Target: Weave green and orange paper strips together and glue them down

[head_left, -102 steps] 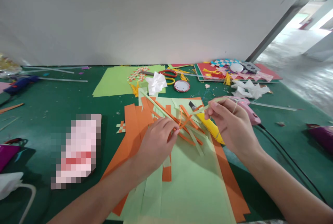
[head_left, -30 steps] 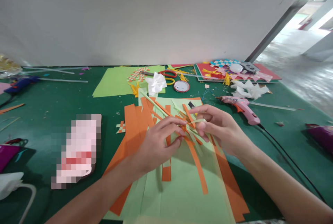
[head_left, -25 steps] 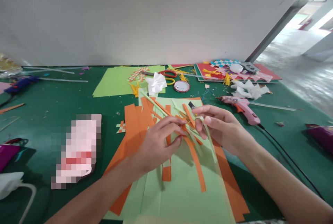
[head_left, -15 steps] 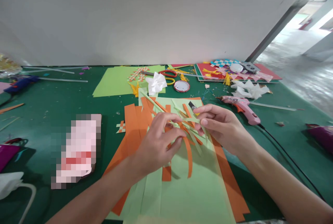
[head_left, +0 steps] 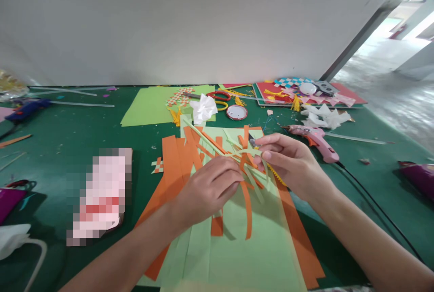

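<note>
My left hand (head_left: 217,181) pinches an orange paper strip (head_left: 248,215), which curves down from its fingertips over the pale green sheet (head_left: 251,256). To the right, my right hand (head_left: 281,156) has thumb and fingertips closed on the end of a light green strip (head_left: 246,151) that spans between the hands. An orange strip (head_left: 246,136) stands up across that green strip. A yellow cutter (head_left: 276,175) with a dark end shows beneath the right fingers. More green and orange strips lie loosely under both hands, and wide orange strips (head_left: 174,161) lie at the left.
A pink glue gun (head_left: 317,143) with a black cord lies right of my right hand. Scissors (head_left: 220,101), crumpled tissue (head_left: 204,109) and a round tin (head_left: 236,112) are behind. At the left are a blurred pink object (head_left: 105,192) and a blue glue gun (head_left: 27,110).
The fingers of my left hand have drawn closer together, turning downward. An orange strip now rises across the green one between the hands. More of the yellow cutter shows below my right hand.
</note>
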A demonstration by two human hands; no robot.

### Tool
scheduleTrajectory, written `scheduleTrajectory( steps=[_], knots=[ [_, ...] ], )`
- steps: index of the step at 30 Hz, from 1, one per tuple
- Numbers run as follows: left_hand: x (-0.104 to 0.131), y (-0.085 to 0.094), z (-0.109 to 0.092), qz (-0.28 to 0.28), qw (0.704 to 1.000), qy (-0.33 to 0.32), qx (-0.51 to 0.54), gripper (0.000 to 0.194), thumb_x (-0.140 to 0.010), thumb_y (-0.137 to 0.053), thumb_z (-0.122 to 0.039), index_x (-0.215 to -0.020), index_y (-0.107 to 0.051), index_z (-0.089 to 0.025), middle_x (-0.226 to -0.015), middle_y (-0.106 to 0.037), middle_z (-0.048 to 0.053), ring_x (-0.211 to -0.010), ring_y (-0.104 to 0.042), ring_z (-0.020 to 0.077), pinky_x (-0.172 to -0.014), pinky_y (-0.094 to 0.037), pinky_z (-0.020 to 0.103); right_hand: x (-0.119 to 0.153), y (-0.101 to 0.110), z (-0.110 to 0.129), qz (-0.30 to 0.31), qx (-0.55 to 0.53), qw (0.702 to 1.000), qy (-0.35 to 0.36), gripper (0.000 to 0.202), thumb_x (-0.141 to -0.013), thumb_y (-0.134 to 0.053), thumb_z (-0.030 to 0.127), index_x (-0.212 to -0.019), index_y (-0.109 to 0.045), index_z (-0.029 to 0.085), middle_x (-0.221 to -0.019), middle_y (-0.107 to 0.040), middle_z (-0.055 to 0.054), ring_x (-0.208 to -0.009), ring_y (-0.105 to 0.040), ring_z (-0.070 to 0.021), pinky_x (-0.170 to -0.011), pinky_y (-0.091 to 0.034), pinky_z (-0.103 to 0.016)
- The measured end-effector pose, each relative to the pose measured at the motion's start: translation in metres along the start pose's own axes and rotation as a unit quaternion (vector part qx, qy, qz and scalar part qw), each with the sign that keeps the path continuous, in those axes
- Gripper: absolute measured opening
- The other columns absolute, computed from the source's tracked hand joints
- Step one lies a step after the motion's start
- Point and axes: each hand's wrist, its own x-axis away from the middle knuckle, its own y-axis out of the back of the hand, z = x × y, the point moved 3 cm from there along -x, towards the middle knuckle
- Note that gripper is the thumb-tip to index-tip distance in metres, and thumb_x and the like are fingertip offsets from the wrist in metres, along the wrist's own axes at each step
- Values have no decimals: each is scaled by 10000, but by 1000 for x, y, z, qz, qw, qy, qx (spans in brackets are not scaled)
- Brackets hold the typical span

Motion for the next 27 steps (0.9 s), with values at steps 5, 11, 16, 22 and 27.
scheduleTrajectory(
  steps=[5,11,16,22,27],
  knots=[
    [-1,-1,-3,48,997,-28,-60,122,-911,-522,-49,-922,-623,-116,-910,-677,91,-902,-639,192,-793,-559,331,3,-5,-2,38,84,996,12,177,-816,-707,261,-986,-696,213,-736,-706,-1,-618,-636,-107,-631,-514,-240],
    [-2,-3,-4,53,993,-54,-88,119,-906,-528,-57,-903,-632,-115,-877,-689,83,-891,-639,197,-793,-561,345,6,-16,-3,43,155,987,21,192,-805,-697,233,-992,-665,203,-725,-675,3,-576,-595,-104,-560,-492,-243],
    [-3,-2,-4,16,995,-69,-69,123,-901,-533,-58,-887,-624,-140,-849,-684,59,-842,-627,164,-885,-542,363,9,-21,-2,43,169,984,24,260,-784,-709,213,-1034,-637,210,-691,-640,30,-569,-578,-92,-566,-485,-233],
    [-3,0,-9,34,994,-85,-55,147,-866,-543,-24,-828,-606,-152,-828,-709,22,-827,-641,152,-1018,-468,410,9,-22,-3,47,164,985,16,290,-793,-707,234,-1067,-615,205,-633,-619,50,-528,-560,-82,-546,-476,-221],
    [-4,1,-9,33,992,-82,-86,149,-871,-550,-25,-830,-605,-158,-812,-707,20,-800,-647,151,-899,-498,367,10,-21,-5,46,184,982,1,404,-784,-723,241,-1164,-591,206,-532,-548,82,-435,-469,-71,-451,-406,-211]
  ],
)
